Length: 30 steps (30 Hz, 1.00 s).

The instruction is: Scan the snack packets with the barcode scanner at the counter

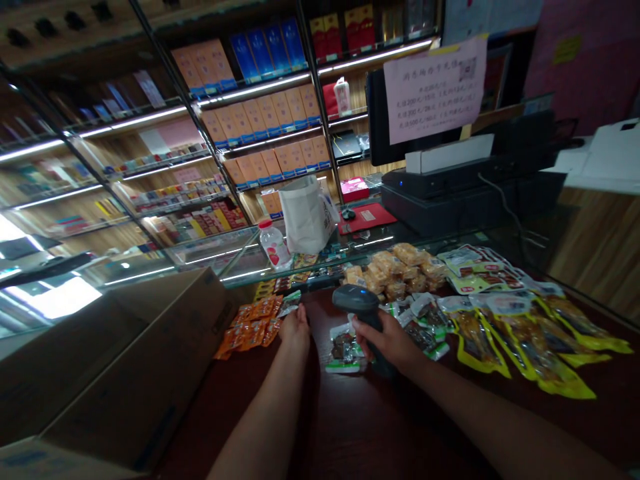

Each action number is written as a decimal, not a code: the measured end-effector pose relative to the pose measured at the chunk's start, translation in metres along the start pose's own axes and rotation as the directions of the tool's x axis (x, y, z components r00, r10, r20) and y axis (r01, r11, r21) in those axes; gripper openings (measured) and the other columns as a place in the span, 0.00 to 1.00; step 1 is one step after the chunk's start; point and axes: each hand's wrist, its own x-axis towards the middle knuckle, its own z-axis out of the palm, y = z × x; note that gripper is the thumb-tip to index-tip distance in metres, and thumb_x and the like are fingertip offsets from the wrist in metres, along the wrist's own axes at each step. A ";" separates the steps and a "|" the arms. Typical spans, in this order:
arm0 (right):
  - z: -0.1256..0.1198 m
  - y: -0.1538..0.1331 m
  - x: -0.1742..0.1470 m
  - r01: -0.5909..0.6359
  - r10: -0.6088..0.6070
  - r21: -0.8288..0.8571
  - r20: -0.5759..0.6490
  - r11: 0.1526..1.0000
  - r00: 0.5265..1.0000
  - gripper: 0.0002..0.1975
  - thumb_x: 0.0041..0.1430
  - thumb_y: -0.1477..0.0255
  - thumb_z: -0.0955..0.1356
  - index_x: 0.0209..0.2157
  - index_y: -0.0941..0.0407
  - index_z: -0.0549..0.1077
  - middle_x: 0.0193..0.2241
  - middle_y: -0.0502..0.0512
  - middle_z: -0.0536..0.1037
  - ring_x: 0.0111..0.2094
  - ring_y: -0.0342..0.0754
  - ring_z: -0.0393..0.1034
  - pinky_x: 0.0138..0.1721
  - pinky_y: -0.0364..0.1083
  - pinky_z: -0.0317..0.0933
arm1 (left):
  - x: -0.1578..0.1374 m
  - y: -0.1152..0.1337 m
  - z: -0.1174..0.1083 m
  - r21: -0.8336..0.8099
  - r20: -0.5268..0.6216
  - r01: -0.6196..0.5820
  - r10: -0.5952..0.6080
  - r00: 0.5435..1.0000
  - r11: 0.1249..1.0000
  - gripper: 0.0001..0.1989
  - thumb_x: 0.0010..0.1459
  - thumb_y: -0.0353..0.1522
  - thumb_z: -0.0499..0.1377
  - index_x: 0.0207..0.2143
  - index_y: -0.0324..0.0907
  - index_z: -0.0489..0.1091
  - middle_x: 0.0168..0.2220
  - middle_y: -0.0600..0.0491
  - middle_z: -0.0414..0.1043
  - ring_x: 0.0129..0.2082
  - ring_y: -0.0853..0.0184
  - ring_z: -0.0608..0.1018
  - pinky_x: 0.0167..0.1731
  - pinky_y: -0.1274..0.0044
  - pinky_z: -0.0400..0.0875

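Note:
In my right hand [387,340] is a dark handheld barcode scanner [356,299]; my fingers wrap its handle and its head points left. Clear packets with green edges [345,350] lie beneath and beside it, partly hidden by the hand. My left hand [296,330] is low over the counter with its fingers stretched out. Just beyond its fingertips lies a small silver-green packet [290,304]; whether they touch I cannot tell. Several orange packets [253,323] are spread left of that hand.
An open cardboard box [165,333] stands at the left. Yellow-edged food pouches [525,337], wrapped buns [400,267] and flat green-white packs [483,267] lie to the right. Behind are a bottle [275,245], a white bag [307,213] and a monitor [377,127].

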 end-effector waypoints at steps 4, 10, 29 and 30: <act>-0.001 -0.010 -0.001 0.018 -0.019 0.029 0.021 0.999 1.000 0.22 0.53 0.50 0.72 0.27 0.55 0.69 0.14 0.44 0.70 0.13 0.41 0.62 0.15 0.40 0.57 | -0.016 0.006 -0.013 0.179 0.074 -0.025 0.012 0.997 0.984 0.16 0.65 0.36 0.59 0.52 0.39 0.69 0.50 0.46 0.73 0.44 0.62 0.78 0.42 0.66 0.76; -0.004 -0.013 0.003 0.036 -0.034 0.106 -0.021 0.994 0.999 0.22 0.52 0.50 0.72 0.29 0.55 0.68 0.18 0.44 0.71 0.14 0.41 0.63 0.15 0.40 0.57 | -0.061 -0.004 -0.044 0.504 0.384 -0.242 0.035 0.922 0.829 0.13 0.44 0.28 0.72 0.34 0.40 0.75 0.32 0.51 0.76 0.34 0.65 0.77 0.37 0.76 0.70; -0.009 0.004 0.013 0.036 -0.031 0.026 -0.191 0.999 0.981 0.19 0.48 0.58 0.74 0.35 0.55 0.70 0.15 0.43 0.71 0.14 0.44 0.63 0.16 0.41 0.58 | -0.108 -0.001 -0.055 0.549 0.706 -0.270 -0.266 0.657 0.791 0.25 0.45 0.38 0.73 0.43 0.42 0.67 0.35 0.48 0.80 0.26 0.63 0.80 0.23 0.76 0.74; -0.010 0.005 0.013 0.033 -0.031 0.006 -0.201 0.999 0.979 0.19 0.48 0.58 0.74 0.35 0.55 0.70 0.14 0.43 0.71 0.14 0.44 0.63 0.16 0.41 0.58 | -0.110 0.000 -0.055 0.551 0.706 -0.233 -0.298 0.642 0.802 0.26 0.45 0.39 0.72 0.44 0.42 0.67 0.35 0.48 0.80 0.25 0.64 0.80 0.20 0.77 0.73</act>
